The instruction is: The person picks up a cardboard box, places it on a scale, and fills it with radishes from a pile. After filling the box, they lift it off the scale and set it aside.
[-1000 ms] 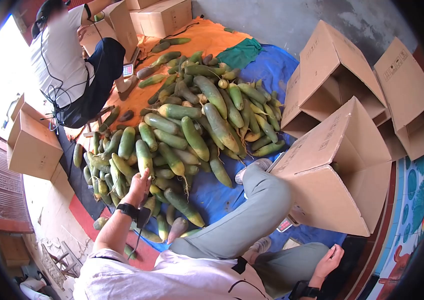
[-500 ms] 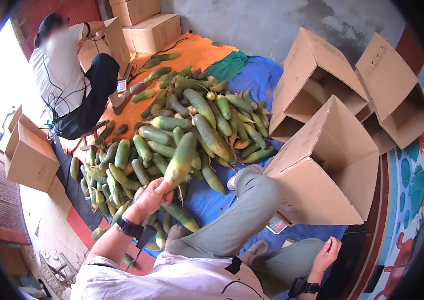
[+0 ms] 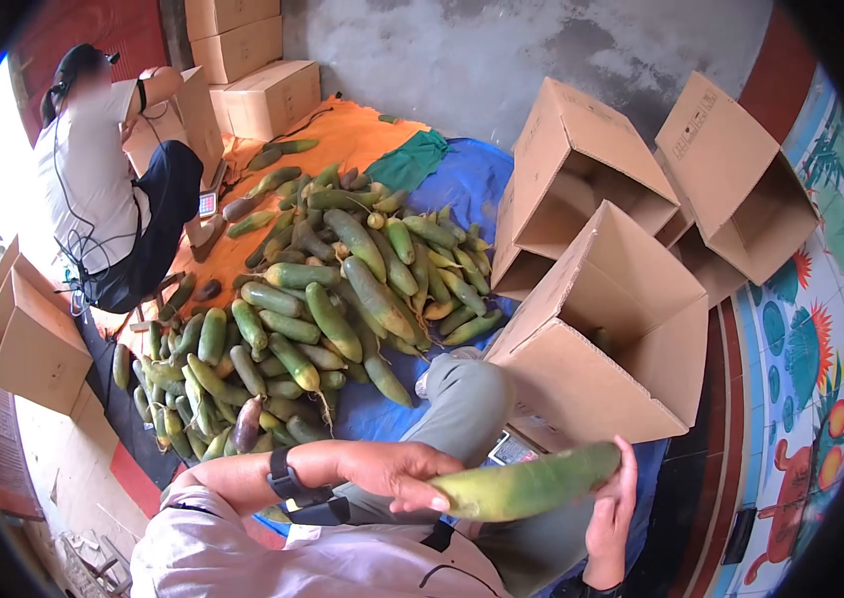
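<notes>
A large green radish (image 3: 532, 482), yellowish at its left end, lies level above my lap between both hands. My left hand (image 3: 407, 474) grips its left end, thumb and fingers closed on it. Around its right end my right hand (image 3: 617, 503) has its fingers wrapped. A big pile of green radishes (image 3: 292, 319) spreads over the orange and blue sheets beyond my left arm. The open cardboard box (image 3: 591, 339) stands just past the held radish, with something green partly visible inside. A scale (image 3: 512, 448) shows partly beneath that box.
Two more open boxes (image 3: 581, 169) (image 3: 736, 179) stand at the right rear. At upper left a person (image 3: 103, 189) sits by a box and a small scale (image 3: 208, 204). Stacked cartons (image 3: 268, 100) stand against the wall, and another box (image 3: 38, 334) is at far left.
The radish in my left hand has moved right, from over the pile to above my lap. My right hand has come up and taken its other end. The view has shifted slightly.
</notes>
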Motion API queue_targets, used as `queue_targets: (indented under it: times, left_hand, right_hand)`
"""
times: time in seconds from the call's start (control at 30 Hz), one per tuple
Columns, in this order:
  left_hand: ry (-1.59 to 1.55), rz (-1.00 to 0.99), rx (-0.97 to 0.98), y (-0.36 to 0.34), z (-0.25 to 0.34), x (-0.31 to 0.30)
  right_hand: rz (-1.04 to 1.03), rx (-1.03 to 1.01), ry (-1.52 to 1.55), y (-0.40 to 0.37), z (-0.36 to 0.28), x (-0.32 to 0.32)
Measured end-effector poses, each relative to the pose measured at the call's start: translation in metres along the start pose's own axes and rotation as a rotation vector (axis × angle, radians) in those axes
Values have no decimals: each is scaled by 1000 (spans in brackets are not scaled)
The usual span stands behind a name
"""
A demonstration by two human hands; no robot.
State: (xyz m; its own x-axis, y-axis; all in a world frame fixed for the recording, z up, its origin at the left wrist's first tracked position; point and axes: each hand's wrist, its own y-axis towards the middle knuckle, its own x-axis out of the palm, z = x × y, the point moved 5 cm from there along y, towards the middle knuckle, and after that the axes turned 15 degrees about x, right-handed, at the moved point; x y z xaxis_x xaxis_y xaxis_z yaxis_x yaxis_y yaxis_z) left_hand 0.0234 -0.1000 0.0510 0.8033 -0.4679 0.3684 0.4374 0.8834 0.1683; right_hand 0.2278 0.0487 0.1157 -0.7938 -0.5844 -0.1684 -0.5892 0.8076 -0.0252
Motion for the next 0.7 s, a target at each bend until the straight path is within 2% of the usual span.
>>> queue_targets:
  times: [0.03,0.1,0.17,0.23,0.3,0.37,0.43,0.5,0.57,0.63,0.7]
  left_hand:
    - [-5,-63,-13,5,0,2]
    - [-16,-82,13,14,7,6]
    - [38,-102,16,20,5,3]
    - [91,-124,13,26,6,2]
    - [263,-65,18,35,11,-6]
    - [280,-24,21,45,12,-10]
    - [227,185,226,58,27,-20]
    - [436,335,323,67,32,-37]
    - [743,497,370,76,45,-48]
    - [1274,560,535,85,57,-54]
    - [1315,545,500,99,60,-58]
  right_hand:
    - [2,-5,-2,-1,2,-5]
    - [-56,167,62,-4,18,-17]
    - [-44,179,177,-5,27,-23]
    - [-167,249,283,-9,29,-23]
    - [-77,233,263,-9,27,-32]
    - [13,217,243,-7,20,-40]
    - [98,81,271,-3,4,-51]
    - [189,9,291,2,-8,-67]
    - [395,-57,332,6,-21,-84]
    - [491,-119,270,9,-29,-105]
    - [548,-134,227,17,-36,-121]
